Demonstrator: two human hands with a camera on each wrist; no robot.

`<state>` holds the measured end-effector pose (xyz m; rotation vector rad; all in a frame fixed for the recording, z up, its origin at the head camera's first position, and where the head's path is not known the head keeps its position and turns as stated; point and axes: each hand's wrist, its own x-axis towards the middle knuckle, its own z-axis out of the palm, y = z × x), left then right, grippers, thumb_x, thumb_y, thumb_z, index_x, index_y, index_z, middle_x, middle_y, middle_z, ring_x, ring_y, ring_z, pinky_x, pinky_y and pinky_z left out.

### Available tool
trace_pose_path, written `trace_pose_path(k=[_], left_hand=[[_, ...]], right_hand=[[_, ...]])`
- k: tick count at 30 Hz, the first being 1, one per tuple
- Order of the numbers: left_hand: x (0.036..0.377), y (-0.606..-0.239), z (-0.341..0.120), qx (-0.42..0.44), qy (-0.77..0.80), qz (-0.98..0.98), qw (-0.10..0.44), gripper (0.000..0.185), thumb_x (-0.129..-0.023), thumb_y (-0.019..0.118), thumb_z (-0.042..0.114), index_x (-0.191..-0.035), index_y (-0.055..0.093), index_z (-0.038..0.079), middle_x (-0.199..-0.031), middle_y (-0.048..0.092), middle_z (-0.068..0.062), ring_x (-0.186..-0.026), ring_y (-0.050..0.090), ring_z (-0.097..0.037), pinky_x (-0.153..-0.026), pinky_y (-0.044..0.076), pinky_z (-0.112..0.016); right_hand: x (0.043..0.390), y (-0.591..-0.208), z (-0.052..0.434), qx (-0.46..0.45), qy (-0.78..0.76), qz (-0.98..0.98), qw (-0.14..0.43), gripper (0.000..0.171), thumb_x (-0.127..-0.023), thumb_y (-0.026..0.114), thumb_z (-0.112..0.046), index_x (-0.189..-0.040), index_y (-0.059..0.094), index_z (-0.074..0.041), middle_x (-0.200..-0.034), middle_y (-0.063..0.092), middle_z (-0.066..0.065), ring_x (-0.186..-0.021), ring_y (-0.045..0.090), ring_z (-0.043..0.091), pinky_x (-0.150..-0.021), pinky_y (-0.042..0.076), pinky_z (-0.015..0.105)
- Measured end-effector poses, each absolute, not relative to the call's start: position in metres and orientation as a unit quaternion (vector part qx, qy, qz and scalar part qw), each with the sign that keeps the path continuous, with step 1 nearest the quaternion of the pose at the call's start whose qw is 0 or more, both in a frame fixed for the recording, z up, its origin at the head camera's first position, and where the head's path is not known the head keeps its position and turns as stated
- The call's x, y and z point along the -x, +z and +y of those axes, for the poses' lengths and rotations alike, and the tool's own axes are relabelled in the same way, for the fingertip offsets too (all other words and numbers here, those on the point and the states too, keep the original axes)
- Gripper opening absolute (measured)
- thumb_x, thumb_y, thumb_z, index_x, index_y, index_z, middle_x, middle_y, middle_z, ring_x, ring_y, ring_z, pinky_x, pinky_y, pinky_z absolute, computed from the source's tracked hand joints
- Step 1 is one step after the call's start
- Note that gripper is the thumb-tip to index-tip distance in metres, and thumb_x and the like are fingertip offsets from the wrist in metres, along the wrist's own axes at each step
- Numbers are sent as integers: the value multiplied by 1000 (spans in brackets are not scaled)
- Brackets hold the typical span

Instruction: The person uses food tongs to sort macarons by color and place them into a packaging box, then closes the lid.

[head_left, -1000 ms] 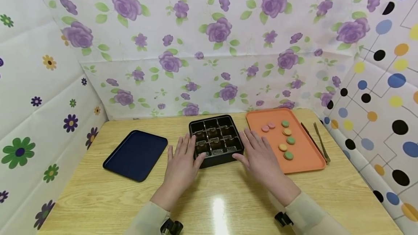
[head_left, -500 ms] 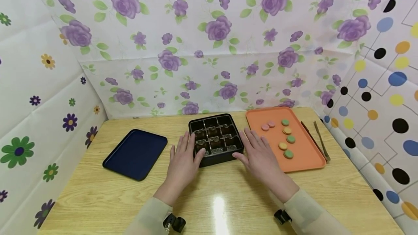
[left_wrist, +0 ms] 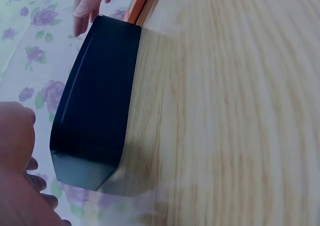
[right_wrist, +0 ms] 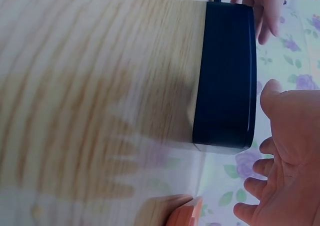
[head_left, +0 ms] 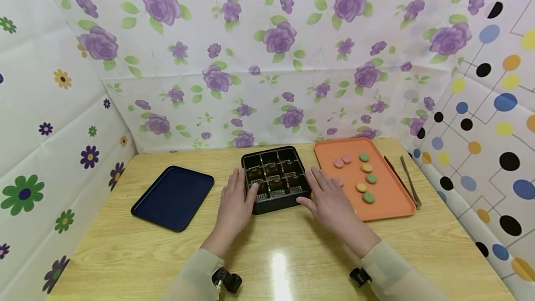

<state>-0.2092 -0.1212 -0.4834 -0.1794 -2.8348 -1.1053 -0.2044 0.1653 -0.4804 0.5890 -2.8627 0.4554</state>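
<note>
Black box [head_left: 276, 179]: nine compartments, all seemingly unfilled; stands mid-worktop [head_left: 267, 250] between blue tray [head_left: 173, 197] and orange tray [head_left: 388, 194].
Left hand [head_left: 234, 208]: fingers straight, flat against box's left wall.
Right hand [head_left: 330, 201]: fingers spread and relaxed, at box's right wall; contact unclear.
Sweets [head_left: 362, 175]: several round pieces, pink, green, orange, all on orange tray.
Tongs [head_left: 407, 180]: beside orange tray, untouched.
Progress, judged: box positioned; filling not begun.

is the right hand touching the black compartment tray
Cannot tell. In the head view the right hand lies against the right side of the black compartment tray; the right wrist view seems to show a gap by the thumb, with the fingers unclear.
</note>
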Motion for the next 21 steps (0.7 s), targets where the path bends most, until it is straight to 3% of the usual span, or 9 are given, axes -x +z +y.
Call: trace_pose_path(k=[7, 10, 17, 21], left_hand=[[218, -491, -116, 25, -455, -890, 22, 80, -119, 37, 59, -180, 5, 18, -185, 1, -9, -170, 5, -36, -132, 19, -65], [220, -494, -114, 14, -474, -880, 24, 82, -118, 34, 62, -180, 4, 17, -185, 1, -12, -169, 6, -36, -132, 20, -65], [225, -499, -106, -7, -504, -862, 55, 74, -122, 41, 43, -179, 7, 10, -184, 4, -18, -169, 4, -37, -133, 16, -63], [228, -501, -103, -13, -506, -860, 56, 74, -122, 42, 40, -179, 7, 8, -184, 6, -19, -169, 6, -38, -133, 17, -63]], right_hand=[[205, -480, 169, -195, 151, -965, 85, 85, -112, 63, -51, -173, 32, -1, -179, 25, 23, -163, 29, 45, -130, 27, 63], [205, -480, 171, -190, 150, -966, 85, 86, -112, 62, -52, -174, 30, -1, -179, 26, 24, -163, 29, 45, -129, 26, 66], [203, -483, 180, -179, 136, -971, 86, 88, -112, 63, -52, -175, 27, -2, -178, 27, 24, -163, 29, 44, -130, 26, 66], [202, -481, 185, -176, 131, -972, 83, 87, -113, 61, -52, -175, 26, -1, -178, 27, 25, -163, 29, 44, -130, 26, 66]])
